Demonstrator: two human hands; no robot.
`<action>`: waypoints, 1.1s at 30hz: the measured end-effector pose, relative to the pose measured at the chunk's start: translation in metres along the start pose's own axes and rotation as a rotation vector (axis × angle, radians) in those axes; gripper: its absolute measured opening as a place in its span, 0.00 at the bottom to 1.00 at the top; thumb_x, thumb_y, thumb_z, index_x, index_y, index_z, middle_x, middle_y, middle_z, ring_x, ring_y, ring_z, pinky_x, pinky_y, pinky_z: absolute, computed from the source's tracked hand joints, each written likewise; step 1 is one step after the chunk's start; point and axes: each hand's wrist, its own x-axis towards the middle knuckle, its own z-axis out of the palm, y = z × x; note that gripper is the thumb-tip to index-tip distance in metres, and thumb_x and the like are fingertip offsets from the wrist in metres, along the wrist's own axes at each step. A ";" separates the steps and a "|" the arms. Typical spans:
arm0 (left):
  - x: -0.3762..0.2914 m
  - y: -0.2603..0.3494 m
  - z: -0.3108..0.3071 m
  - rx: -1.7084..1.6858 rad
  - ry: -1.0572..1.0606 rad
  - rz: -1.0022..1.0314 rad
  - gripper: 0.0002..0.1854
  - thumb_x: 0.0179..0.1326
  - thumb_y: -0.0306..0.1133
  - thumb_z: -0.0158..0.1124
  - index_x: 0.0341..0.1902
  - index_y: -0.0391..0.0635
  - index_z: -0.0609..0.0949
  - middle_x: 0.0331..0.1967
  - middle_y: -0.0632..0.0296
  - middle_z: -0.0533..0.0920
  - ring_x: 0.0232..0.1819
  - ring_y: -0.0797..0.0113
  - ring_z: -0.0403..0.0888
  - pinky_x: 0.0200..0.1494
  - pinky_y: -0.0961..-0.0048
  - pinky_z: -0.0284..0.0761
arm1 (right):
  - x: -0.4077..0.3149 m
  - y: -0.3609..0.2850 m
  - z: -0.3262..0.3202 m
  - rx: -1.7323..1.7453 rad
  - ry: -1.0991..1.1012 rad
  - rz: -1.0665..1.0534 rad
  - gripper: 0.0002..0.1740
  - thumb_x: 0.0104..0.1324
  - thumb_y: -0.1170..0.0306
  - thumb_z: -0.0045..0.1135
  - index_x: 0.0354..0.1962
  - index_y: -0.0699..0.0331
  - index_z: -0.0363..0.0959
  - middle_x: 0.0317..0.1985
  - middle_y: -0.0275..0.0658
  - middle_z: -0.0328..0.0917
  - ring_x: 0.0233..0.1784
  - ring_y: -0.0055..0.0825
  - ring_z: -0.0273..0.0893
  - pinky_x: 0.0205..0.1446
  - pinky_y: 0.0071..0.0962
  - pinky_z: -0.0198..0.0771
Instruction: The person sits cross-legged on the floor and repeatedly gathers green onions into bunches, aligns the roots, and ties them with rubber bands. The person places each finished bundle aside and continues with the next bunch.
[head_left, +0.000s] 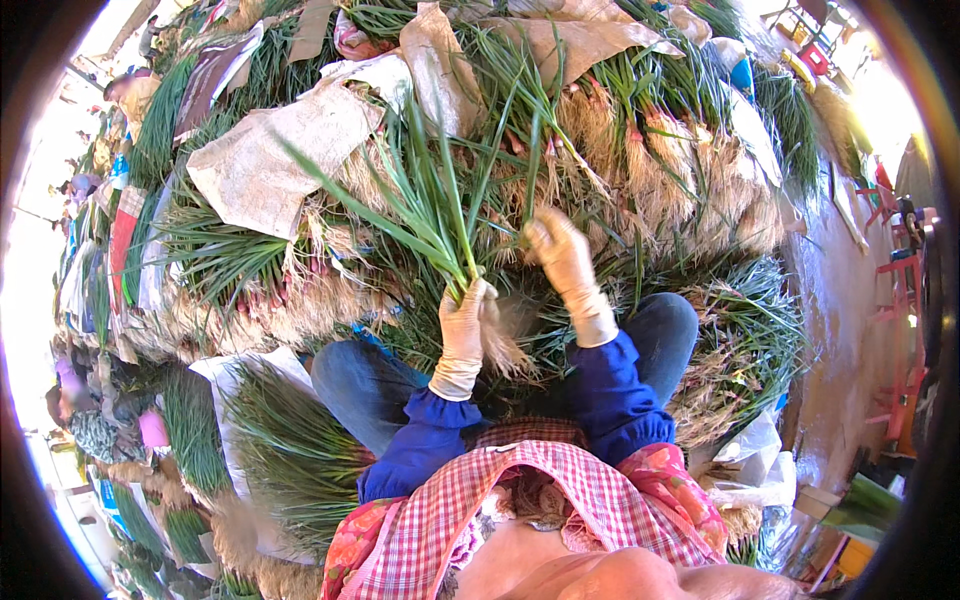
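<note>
My left hand (461, 322), in a pale glove, grips a small bunch of spring onions (439, 244) near the base. Its green leaves fan out upward, and its stringy pale roots (506, 345) hang to the right below the fist. My right hand (559, 255), gloved as well and slightly blurred, is raised to the right of the bunch. Its fingertips are closed around the lower end of a long green leaf (532, 165). Heaped spring onions with reddish bulbs and long roots (664, 161) lie beyond both hands.
Brownish sheets (281, 157) partly cover the far heap. More bundles (296, 442) lie beside my left knee (360, 382), and loose leaves and roots (739, 345) beside my right knee (664, 337). Wet floor (832, 322) and red stools (900, 322) are at right. Other people (135, 97) are at far left.
</note>
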 end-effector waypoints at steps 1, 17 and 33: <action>-0.001 0.008 -0.002 -0.026 0.004 -0.067 0.16 0.67 0.34 0.58 0.55 0.41 0.74 0.23 0.70 0.73 0.17 0.81 0.65 0.20 0.83 0.63 | 0.022 -0.005 -0.013 -0.081 0.175 -0.203 0.14 0.64 0.65 0.60 0.43 0.65 0.74 0.36 0.41 0.79 0.24 0.21 0.74 0.27 0.22 0.71; 0.030 0.012 0.003 -0.207 -0.186 -0.340 0.13 0.67 0.44 0.57 0.32 0.49 0.72 0.17 0.72 0.66 0.20 0.77 0.65 0.24 0.78 0.66 | 0.159 0.033 -0.022 -0.582 -0.051 0.098 0.20 0.62 0.49 0.55 0.39 0.55 0.81 0.37 0.43 0.82 0.42 0.45 0.79 0.49 0.37 0.72; 0.030 0.003 0.018 -0.266 -0.235 -0.153 0.16 0.66 0.33 0.58 0.52 0.36 0.76 0.45 0.56 0.82 0.44 0.66 0.82 0.50 0.70 0.78 | -0.020 -0.062 -0.043 -0.336 -0.542 -0.314 0.18 0.62 0.53 0.61 0.39 0.59 0.77 0.23 0.42 0.79 0.25 0.37 0.80 0.29 0.32 0.72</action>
